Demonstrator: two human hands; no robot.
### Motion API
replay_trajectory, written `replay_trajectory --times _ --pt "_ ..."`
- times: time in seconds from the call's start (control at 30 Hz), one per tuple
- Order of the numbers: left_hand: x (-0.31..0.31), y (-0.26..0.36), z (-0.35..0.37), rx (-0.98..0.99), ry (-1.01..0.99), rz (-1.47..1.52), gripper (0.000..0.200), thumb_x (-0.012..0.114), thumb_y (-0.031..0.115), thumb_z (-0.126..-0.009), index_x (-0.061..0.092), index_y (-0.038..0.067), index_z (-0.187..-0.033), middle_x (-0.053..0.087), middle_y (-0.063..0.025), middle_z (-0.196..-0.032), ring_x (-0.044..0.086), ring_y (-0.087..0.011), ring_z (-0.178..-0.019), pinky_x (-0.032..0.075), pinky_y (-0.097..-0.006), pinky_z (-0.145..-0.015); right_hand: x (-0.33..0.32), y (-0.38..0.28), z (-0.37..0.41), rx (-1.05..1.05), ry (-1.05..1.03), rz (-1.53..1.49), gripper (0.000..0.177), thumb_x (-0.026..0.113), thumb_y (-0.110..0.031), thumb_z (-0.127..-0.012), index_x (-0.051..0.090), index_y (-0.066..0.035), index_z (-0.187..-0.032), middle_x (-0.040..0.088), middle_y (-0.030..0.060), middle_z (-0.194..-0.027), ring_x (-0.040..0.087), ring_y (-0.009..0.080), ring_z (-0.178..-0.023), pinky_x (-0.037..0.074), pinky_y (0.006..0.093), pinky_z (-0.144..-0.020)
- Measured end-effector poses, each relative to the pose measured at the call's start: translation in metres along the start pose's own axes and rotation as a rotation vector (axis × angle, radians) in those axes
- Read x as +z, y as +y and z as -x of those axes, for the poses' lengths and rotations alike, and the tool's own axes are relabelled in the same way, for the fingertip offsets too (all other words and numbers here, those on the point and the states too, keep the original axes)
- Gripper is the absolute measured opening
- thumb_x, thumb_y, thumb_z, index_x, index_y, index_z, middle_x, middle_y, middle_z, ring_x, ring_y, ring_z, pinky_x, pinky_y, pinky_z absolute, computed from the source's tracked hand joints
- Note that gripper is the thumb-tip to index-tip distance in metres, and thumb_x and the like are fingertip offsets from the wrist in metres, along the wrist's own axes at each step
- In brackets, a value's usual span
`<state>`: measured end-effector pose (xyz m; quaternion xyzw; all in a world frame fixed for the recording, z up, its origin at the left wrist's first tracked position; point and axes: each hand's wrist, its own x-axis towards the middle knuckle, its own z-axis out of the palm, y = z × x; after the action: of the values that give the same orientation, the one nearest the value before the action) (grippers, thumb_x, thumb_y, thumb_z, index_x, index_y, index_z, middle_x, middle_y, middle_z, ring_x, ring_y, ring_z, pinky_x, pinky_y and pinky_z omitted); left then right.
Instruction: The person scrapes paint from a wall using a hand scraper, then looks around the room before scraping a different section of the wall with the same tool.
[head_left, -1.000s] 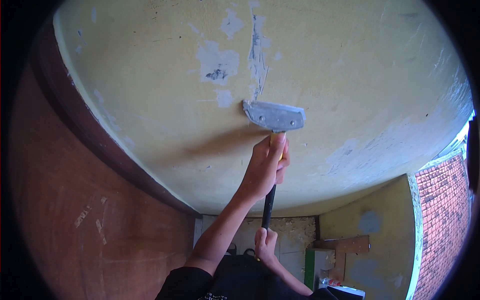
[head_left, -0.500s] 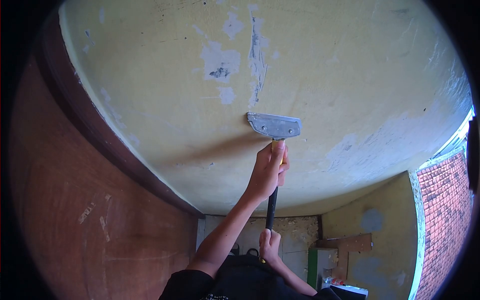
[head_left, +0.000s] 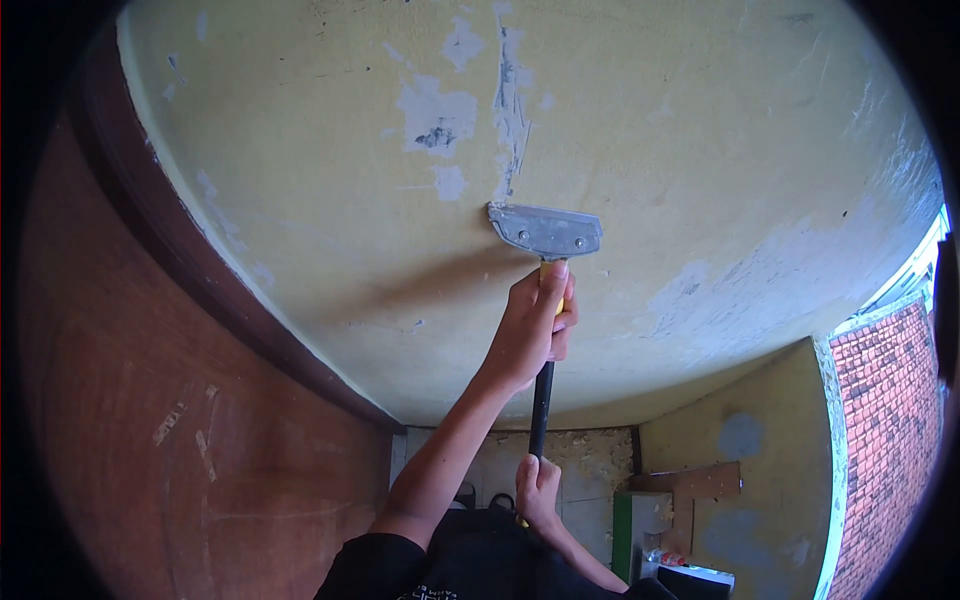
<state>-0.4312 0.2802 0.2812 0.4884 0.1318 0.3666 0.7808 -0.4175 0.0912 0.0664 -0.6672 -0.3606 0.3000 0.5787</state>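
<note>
A long-handled wall scraper [head_left: 545,230] has its wide grey metal head against the yellowish painted wall [head_left: 330,200]. Its left corner lies just below a peeled, cracked strip [head_left: 510,125]. My left hand [head_left: 535,325] is closed around the yellow neck of the handle, just under the head, thumb pointing up along it. Lower down, my right hand [head_left: 538,490] is wrapped round the bottom end of the black handle [head_left: 541,410].
Brown wooden panelling [head_left: 200,420] with a dark frame runs along the left. Bare patches [head_left: 440,115] mark the wall. Paint flakes litter the tiled floor [head_left: 580,465]. A green-sided box [head_left: 622,535] stands low right, near a bottle. A tiled roof [head_left: 885,420] shows through the opening at right.
The scraper head has slid a little up the wall, closer to the lower end of the peeled strip. My left hand rose with it; my right hand stayed nearly in place.
</note>
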Motion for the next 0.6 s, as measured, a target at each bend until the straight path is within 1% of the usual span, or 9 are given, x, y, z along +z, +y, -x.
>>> replay_trajectory --times 0.07,0.27,0.43,0.6 --pt "0.0 0.0 0.002 -0.005 0.006 0.007 0.04 0.04 0.05 -0.102 0.042 0.013 -0.086 0.034 0.0043 -0.059 0.027 -0.0036 -0.041 0.023 -0.0215 -0.038 -0.001 -0.008 0.002 0.011 -0.009 -0.002 0.052 0.043 -0.042 -0.102 0.039 -0.008 -0.063 0.039 -0.0034 -0.052 0.036 0.0057 -0.045 0.029 0.025 -0.041" --pt "0.002 -0.003 0.004 0.004 0.017 0.001 0.04 0.039 0.05 -0.102 0.042 0.014 -0.086 0.034 0.0046 -0.059 0.027 -0.003 -0.041 0.022 -0.0211 -0.038 -0.003 -0.01 0.005 0.098 -0.062 -0.157 0.052 0.043 -0.045 -0.102 0.04 -0.007 -0.067 0.036 -0.0034 -0.054 0.035 0.0059 -0.045 0.03 0.0246 -0.04" --pt "-0.005 -0.021 0.007 -0.034 0.025 0.017 0.039 0.04 0.049 -0.102 0.042 0.014 -0.086 0.034 0.0048 -0.059 0.027 -0.0029 -0.041 0.022 -0.0208 -0.038 -0.003 0.011 0.01 0.077 -0.048 -0.114 0.052 0.043 -0.043 -0.102 0.041 -0.007 -0.066 0.037 -0.0035 -0.052 0.035 0.0057 -0.045 0.03 0.0244 -0.04" --pt "-0.003 -0.021 0.006 -0.016 0.028 0.002 0.039 0.039 0.049 -0.102 0.042 0.014 -0.086 0.034 0.0048 -0.059 0.027 -0.003 -0.041 0.022 -0.0211 -0.038 -0.003 0.007 0.01 0.046 -0.007 -0.057 0.051 0.042 -0.041 -0.103 0.042 -0.007 -0.065 0.038 -0.0036 -0.052 0.036 0.0057 -0.044 0.029 0.0246 -0.04"
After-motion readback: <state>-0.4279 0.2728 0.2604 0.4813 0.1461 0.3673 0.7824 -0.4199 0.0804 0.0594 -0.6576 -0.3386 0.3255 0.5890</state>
